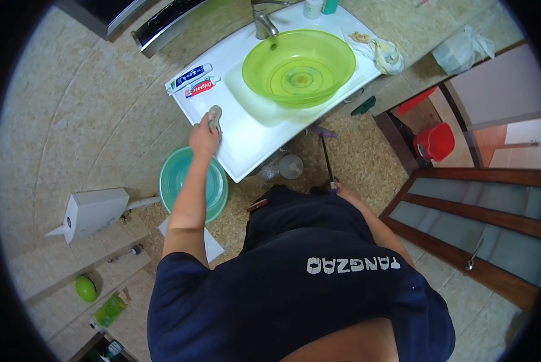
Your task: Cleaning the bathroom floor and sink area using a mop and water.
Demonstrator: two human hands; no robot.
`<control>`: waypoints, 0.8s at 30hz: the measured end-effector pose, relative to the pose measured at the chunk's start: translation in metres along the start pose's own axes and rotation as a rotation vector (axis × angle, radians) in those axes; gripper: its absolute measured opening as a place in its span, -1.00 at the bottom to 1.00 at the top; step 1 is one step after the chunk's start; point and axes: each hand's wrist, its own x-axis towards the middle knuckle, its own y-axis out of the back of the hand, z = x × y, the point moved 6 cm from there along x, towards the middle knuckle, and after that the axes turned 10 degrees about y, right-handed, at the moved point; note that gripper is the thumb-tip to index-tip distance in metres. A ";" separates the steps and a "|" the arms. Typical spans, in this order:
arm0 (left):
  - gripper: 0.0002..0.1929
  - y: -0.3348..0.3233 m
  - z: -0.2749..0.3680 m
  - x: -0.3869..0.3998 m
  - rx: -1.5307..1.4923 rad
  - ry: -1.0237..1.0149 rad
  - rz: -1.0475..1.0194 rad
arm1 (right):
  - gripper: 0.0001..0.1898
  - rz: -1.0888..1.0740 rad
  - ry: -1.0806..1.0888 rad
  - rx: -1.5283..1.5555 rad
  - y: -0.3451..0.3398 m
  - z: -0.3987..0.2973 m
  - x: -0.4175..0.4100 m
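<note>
My left hand [205, 135] is on the left part of the white washbasin top [242, 156], holding a small crumpled greyish cloth or scrubber [214, 116] against it. Just beyond lie a Colgate toothpaste tube [202, 87] and a blue and white toothpaste box or tube [191, 77]. Low at my right side, my right hand [341, 190] grips the pale end of a thin dark stick [327, 158]. Its far end meets a purple piece [323, 131] below the basin's front edge; whether that is a mop head cannot be told. A yellow-green plastic basin [299, 68] sits in the sink under the metal faucet [264, 22].
A teal basin [165, 185] stands beneath my left forearm. Cloths [387, 56] lie at the counter's right corner, with a white plastic bag [462, 50] farther right. On the floor side are a red bucket [437, 141] and a wood-framed glass door [464, 217].
</note>
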 end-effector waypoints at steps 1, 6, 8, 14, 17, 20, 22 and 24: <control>-0.59 -0.005 0.007 -0.014 -0.014 -0.075 0.033 | -0.27 0.005 -0.005 0.013 0.006 -0.014 -0.004; -0.64 -0.028 0.084 -0.119 -0.179 -0.487 -0.159 | -0.38 0.141 -0.226 0.210 0.017 0.005 -0.026; -0.64 -0.034 0.093 -0.104 -0.253 -0.551 -0.170 | -0.38 0.192 -0.229 0.128 0.016 0.021 -0.030; -0.66 -0.046 0.134 -0.064 -0.195 -0.571 -0.288 | -0.41 0.138 -0.222 -0.149 0.020 0.038 -0.028; -0.68 -0.048 0.106 -0.080 -0.091 -0.542 -0.479 | -0.43 0.044 -0.325 -0.218 0.030 0.020 -0.051; -0.66 -0.029 0.061 -0.095 0.014 -0.557 -0.584 | -0.46 0.074 -0.280 -0.296 0.033 0.061 -0.063; -0.67 -0.003 0.043 -0.105 0.135 -0.613 -0.602 | -0.44 0.153 -0.153 -0.396 0.029 0.068 -0.070; -0.68 0.011 0.025 -0.108 0.153 -0.593 -0.592 | -0.38 0.099 -0.500 -0.178 0.030 0.039 -0.114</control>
